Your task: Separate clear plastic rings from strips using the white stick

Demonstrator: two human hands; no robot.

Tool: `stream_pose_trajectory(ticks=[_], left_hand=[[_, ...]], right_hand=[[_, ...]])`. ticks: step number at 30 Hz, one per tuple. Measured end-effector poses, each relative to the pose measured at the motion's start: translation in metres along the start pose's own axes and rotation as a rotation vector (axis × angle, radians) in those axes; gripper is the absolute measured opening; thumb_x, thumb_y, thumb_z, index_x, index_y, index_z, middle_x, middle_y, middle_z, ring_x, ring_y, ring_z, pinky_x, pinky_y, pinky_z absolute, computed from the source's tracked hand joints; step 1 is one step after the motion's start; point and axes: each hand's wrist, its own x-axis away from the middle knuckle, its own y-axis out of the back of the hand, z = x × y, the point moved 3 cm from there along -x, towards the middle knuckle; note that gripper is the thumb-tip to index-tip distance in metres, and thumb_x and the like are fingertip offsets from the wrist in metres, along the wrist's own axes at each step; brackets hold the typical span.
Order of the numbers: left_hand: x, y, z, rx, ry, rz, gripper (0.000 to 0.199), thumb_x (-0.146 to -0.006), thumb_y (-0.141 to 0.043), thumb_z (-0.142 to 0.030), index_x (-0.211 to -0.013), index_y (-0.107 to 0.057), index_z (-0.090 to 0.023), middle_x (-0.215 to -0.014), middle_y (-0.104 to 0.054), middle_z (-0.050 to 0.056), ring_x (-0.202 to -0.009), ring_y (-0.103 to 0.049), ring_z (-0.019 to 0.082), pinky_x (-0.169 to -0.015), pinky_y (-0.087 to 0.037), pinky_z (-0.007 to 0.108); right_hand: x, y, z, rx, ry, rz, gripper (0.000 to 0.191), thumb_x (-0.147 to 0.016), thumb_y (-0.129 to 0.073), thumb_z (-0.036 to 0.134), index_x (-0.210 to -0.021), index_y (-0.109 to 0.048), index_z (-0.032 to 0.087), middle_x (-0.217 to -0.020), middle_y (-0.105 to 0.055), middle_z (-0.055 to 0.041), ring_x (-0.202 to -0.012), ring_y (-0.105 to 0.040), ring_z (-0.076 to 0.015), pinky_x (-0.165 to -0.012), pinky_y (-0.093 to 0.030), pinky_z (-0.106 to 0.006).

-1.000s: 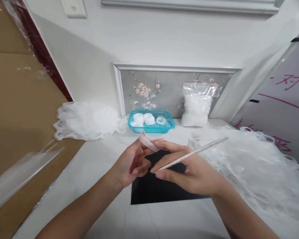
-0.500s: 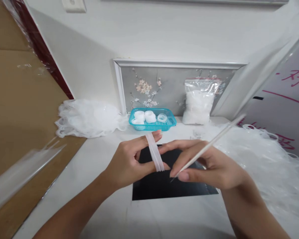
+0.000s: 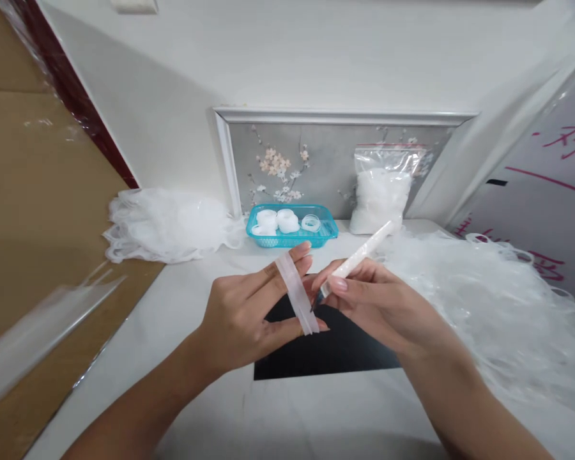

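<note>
My left hand (image 3: 242, 313) holds several translucent white rubber bands (image 3: 297, 294), looped round the outstretched fingers and thumb and pulled taut side by side. My right hand (image 3: 371, 297) pinches a slim tool with a white handle (image 3: 361, 255) between thumb and fingers. Its dark, narrow tip points down-left at the bands, close to their lower part; whether it touches them I cannot tell. Under both hands a black mat (image 3: 335, 348) lies on the white table (image 3: 287, 415). Behind them is a blue basket (image 3: 323, 239) with rolled bundles of white bands (image 3: 287, 220).
Loose translucent bands form a large heap (image 3: 503, 313) on the right and a smaller pile (image 3: 167, 223) at the back left. A filled zip bag (image 3: 381, 198) leans on the framed panel (image 3: 316, 147). Cardboard (image 3: 38, 191) stands left, a marked whiteboard (image 3: 546, 179) right.
My right hand has turned, swinging the tool so its handle shows broader and its tip sits nearer the bands. More fingers of my left hand now show spread through the bands.
</note>
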Motion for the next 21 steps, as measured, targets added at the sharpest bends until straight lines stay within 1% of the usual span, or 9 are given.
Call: stream_pose_trajectory(ticks=[2, 5, 9, 14, 18, 20, 21], left_hand=[[0.0, -0.002, 0.002, -0.006, -0.006, -0.013, 0.058, -0.081, -0.074, -0.042, -0.129, -0.053, -0.016, -0.123, -0.064, 0.016, -0.078, -0.073, 0.018, -0.066, -0.061, 0.027], [0.0, -0.004, 0.003, -0.007, 0.01, 0.005, 0.059, -0.08, -0.074, -0.042, -0.128, -0.054, -0.016, -0.124, -0.064, 0.016, -0.079, -0.073, 0.018, -0.068, -0.062, 0.027], [0.0, -0.004, 0.003, 0.02, 0.013, -0.009, 0.06, -0.08, -0.075, -0.043, -0.13, -0.054, -0.018, -0.124, -0.064, 0.015, -0.08, -0.073, 0.018, -0.066, -0.062, 0.026], [0.001, -0.006, 0.006, 0.044, 0.037, 0.013, 0.065, -0.08, -0.074, -0.044, -0.136, -0.049, -0.021, -0.128, -0.062, 0.014, -0.081, -0.073, 0.018, -0.062, -0.061, 0.025], [0.002, -0.007, 0.003, 0.055, 0.053, 0.032, 0.063, -0.081, -0.073, -0.046, -0.135, -0.05, -0.023, -0.126, -0.064, 0.013, -0.07, -0.071, 0.015, -0.058, -0.059, 0.024], [0.002, -0.007, 0.003, 0.056, 0.077, 0.05, 0.058, -0.081, -0.071, -0.048, -0.131, -0.056, -0.022, -0.119, -0.068, 0.011, -0.062, -0.068, 0.013, -0.056, -0.057, 0.023], [0.002, -0.007, 0.007, 0.051, 0.107, 0.065, 0.056, -0.081, -0.071, -0.049, -0.128, -0.058, -0.021, -0.115, -0.07, 0.01, -0.059, -0.066, 0.012, -0.056, -0.055, 0.023]], right_hand=[[-0.001, -0.002, -0.001, -0.016, -0.002, 0.025, 0.013, -0.087, -0.069, 0.033, -0.087, -0.076, 0.023, -0.083, -0.069, -0.0011, -0.077, -0.062, -0.0137, -0.076, -0.052, -0.03], [0.0, -0.004, 0.0, 0.01, 0.032, 0.058, 0.015, -0.089, -0.066, 0.033, -0.088, -0.077, 0.022, -0.081, -0.069, -0.0015, -0.074, -0.061, -0.0144, -0.074, -0.051, -0.031], [0.0, -0.002, 0.002, 0.024, 0.035, 0.025, 0.015, -0.089, -0.065, 0.032, -0.09, -0.077, 0.023, -0.087, -0.071, -0.0032, -0.077, -0.062, -0.0161, -0.076, -0.052, -0.033], [0.0, -0.002, 0.003, 0.019, 0.03, 0.022, 0.014, -0.088, -0.066, 0.031, -0.091, -0.078, 0.024, -0.087, -0.073, -0.0026, -0.081, -0.065, -0.0167, -0.077, -0.054, -0.03], [0.0, -0.002, 0.004, 0.041, 0.023, 0.02, 0.015, -0.089, -0.065, 0.031, -0.09, -0.078, 0.024, -0.086, -0.074, -0.0027, -0.081, -0.066, -0.0172, -0.08, -0.055, -0.032], [0.0, 0.0, 0.007, 0.111, 0.037, -0.007, 0.015, -0.088, -0.065, 0.033, -0.088, -0.078, 0.025, -0.087, -0.074, -0.0023, -0.083, -0.067, -0.018, -0.084, -0.054, -0.034], [0.0, 0.003, 0.009, 0.174, 0.048, -0.035, 0.015, -0.088, -0.066, 0.035, -0.088, -0.078, 0.025, -0.088, -0.074, -0.0023, -0.086, -0.068, -0.0189, -0.086, -0.054, -0.035]])
